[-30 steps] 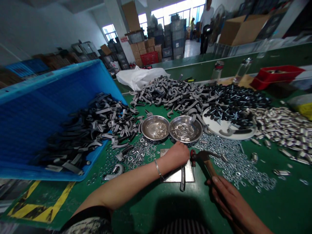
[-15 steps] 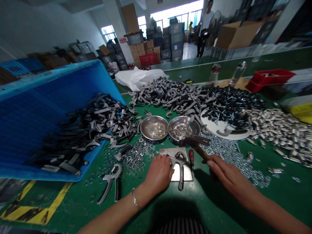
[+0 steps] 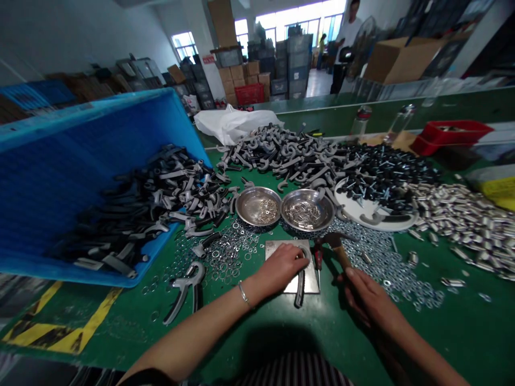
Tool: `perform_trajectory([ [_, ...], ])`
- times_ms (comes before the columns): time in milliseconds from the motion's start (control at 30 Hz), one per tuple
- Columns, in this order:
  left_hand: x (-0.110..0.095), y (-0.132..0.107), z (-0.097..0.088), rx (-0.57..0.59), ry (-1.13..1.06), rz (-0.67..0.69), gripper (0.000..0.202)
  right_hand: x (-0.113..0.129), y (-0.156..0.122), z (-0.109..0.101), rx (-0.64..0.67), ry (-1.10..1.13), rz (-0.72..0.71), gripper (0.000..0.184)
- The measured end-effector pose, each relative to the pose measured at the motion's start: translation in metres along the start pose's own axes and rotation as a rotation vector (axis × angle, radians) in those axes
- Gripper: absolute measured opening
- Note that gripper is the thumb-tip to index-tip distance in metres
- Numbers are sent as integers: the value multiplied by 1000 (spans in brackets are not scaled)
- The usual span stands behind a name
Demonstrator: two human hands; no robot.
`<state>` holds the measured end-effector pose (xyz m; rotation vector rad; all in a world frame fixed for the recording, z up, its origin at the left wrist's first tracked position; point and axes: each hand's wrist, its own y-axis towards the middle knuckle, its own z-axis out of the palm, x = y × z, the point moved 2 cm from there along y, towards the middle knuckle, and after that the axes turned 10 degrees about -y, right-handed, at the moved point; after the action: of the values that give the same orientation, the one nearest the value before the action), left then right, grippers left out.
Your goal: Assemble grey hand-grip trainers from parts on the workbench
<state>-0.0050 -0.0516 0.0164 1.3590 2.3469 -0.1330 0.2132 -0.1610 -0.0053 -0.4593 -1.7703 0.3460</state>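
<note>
My left hand [image 3: 281, 266] is closed over the upper part of a grey and black hand grip exerciser [image 3: 300, 289] lying on a square metal plate [image 3: 311, 284]. One handle sticks out below the fingers; the rest is mostly hidden. In my right hand [image 3: 368, 295] is the wooden handle of a claw hammer [image 3: 341, 252], its head low over the table, just right of the plate. Between hammer and plate lies a red-handled screwdriver [image 3: 318, 256]. Another hand grip exerciser [image 3: 185, 290] rests on the green table to the left.
Beyond the plate stand two metal bowls [image 3: 257, 220] of small parts. A blue crate [image 3: 96, 139] tipped on its side spills grey-black handles. More handles [image 3: 281, 150], black knobs with screws [image 3: 394, 166], metal cylinders [image 3: 462, 220] and loose washers [image 3: 410, 279] cover the table. A person [image 3: 348, 43] stands beyond.
My left hand has moved right, over the top of the exerciser. The hammer has come down and right, away from the bowls. The screwdriver has shifted slightly and now points toward me.
</note>
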Motion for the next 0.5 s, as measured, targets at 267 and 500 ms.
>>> perform_trajectory([
  [267,10,-1,2,83,9,94,24,-28,2,11,-16,199,45,48],
  [500,18,4,-7,-33,-250,-84,15,-30,5,14,-15,175,-14,42],
])
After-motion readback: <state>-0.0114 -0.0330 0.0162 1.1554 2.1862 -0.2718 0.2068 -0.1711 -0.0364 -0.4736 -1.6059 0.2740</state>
